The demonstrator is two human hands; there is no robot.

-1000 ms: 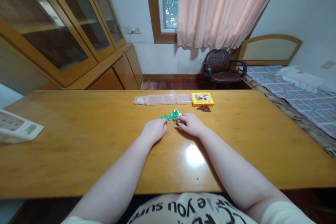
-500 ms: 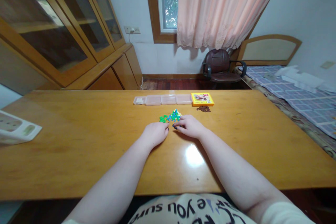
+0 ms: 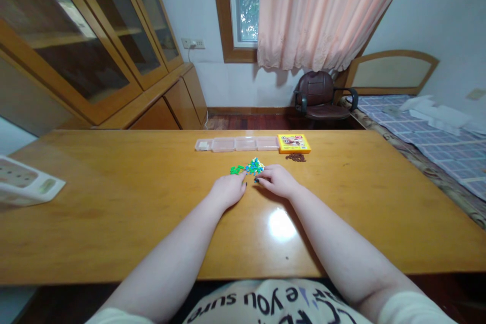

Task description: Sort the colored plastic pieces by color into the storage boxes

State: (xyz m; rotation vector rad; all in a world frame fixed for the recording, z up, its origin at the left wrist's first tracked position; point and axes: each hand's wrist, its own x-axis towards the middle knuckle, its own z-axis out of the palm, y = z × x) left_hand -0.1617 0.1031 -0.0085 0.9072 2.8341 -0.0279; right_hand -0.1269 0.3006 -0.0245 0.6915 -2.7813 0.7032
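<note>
Small green pieces (image 3: 236, 169) lie in a loose group just beyond my left hand (image 3: 229, 190). Its index finger stretches out to the gap between them and a mixed pile of blue, green, white and yellow pieces (image 3: 255, 166); the thumb is held apart. On the other side, my right hand (image 3: 280, 181) rests at the pile's near right edge, fingers spread and bent, nails dark. I see nothing held in either hand, though the fingertips are small in view. The pieces are too small to name exactly.
Behind the pile stand a row of clear plastic trays (image 3: 234, 145) and a yellow box (image 3: 294, 144). A small heap of brown pieces (image 3: 296, 157) lies before the box. At the far left of the wooden table (image 3: 125, 187) is a white object with dark openings (image 3: 30, 182).
My left index finger has stretched forward into the gap beside the green pieces. The green group and the mixed pile now lie further apart. My right hand has shifted slightly.
</note>
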